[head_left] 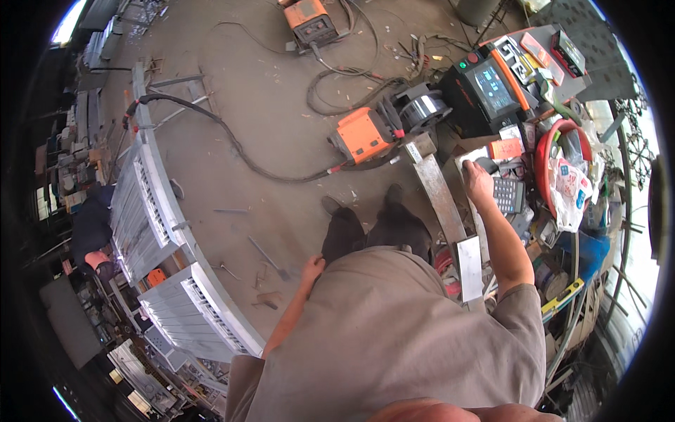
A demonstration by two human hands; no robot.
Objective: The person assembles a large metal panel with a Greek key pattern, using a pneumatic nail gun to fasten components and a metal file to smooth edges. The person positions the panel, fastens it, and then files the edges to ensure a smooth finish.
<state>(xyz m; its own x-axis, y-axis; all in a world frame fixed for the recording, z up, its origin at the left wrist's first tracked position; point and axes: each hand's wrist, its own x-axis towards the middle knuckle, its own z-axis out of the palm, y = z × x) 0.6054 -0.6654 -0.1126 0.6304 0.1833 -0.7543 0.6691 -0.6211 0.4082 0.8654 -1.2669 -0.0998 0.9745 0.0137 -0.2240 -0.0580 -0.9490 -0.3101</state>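
Observation:
My right hand (479,184) reaches out to the cluttered bench at the right. Its fingers are bent around a small black object (486,166), whose kind I cannot make out. Just beside that hand lies a dark calculator (508,195) with pale keys, and past the fingertips is an orange box (506,148). My left hand (313,268) hangs low beside my body, its fingers curled in, with nothing seen in them.
Right of the bench stands a red basin (543,169) holding bags. A black-and-orange machine with a screen (485,88), an orange wire feeder (362,136) and a cable (239,146) lie ahead. Grey slatted panels (144,211) rest on a frame at left, near another person (91,225).

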